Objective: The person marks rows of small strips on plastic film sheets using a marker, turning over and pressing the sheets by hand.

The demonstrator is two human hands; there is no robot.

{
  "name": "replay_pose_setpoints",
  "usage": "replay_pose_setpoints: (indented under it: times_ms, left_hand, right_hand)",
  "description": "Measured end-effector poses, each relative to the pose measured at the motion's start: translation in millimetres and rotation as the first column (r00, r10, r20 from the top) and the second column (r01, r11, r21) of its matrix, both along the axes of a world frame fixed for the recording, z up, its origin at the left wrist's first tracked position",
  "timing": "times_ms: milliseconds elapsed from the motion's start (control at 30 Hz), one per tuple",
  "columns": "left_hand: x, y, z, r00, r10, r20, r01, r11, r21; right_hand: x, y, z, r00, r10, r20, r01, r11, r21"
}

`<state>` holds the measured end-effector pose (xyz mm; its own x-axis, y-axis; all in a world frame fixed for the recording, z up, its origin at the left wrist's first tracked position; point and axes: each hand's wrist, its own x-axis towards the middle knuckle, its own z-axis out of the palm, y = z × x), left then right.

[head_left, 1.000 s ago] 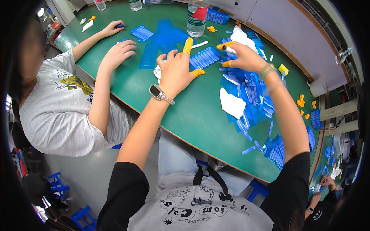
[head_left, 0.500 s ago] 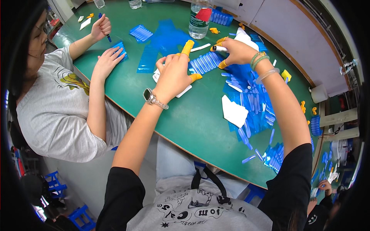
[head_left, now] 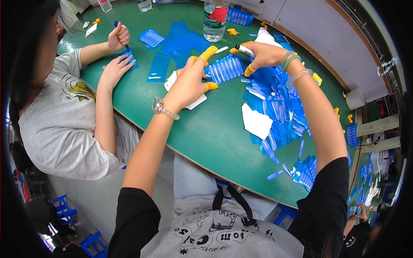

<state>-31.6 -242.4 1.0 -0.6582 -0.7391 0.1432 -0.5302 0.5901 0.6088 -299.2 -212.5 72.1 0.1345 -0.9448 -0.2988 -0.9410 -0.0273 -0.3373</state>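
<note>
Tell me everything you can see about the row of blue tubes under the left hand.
The row of blue tubes is a strip of small translucent blue plastic tubes lying side by side, flat on the green table, angled slightly. The left hand, with orange finger covers, rests on its near end over a white sheet. The right hand holds a marker just above its far end.

A water bottle (head_left: 214, 19) stands behind the tube strip (head_left: 224, 69), paper (head_left: 256, 121) to its right.

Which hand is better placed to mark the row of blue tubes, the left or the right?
Probably the right hand: it holds the marker pen, tip just above the row of blue tubes. The left hand holds no pen; it rests on the row's near end.
</note>
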Motion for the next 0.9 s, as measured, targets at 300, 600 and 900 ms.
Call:
replay_pose_setpoints:
  times_ms: [300,600,900]
  left_hand:
    - [6.3,-4.4,15.2,0.972,-0.026,-0.232,0.102,0.941,0.322]
    - [9.3,-14.7,14.0,0.958,0.008,-0.287,0.123,0.892,0.435]
    - [28.8,-11.3,38.2,0.928,0.052,-0.369,0.222,0.72,0.658]
  right_hand:
    - [4.5,-7.9,-1.8,0.992,-0.091,0.089,0.085,0.994,0.073]
    - [0.7,-7.1,3.2,0.986,-0.119,0.119,0.11,0.99,0.084]
    - [5.5,14.3,9.6,0.849,-0.347,0.399,0.259,0.931,0.257]
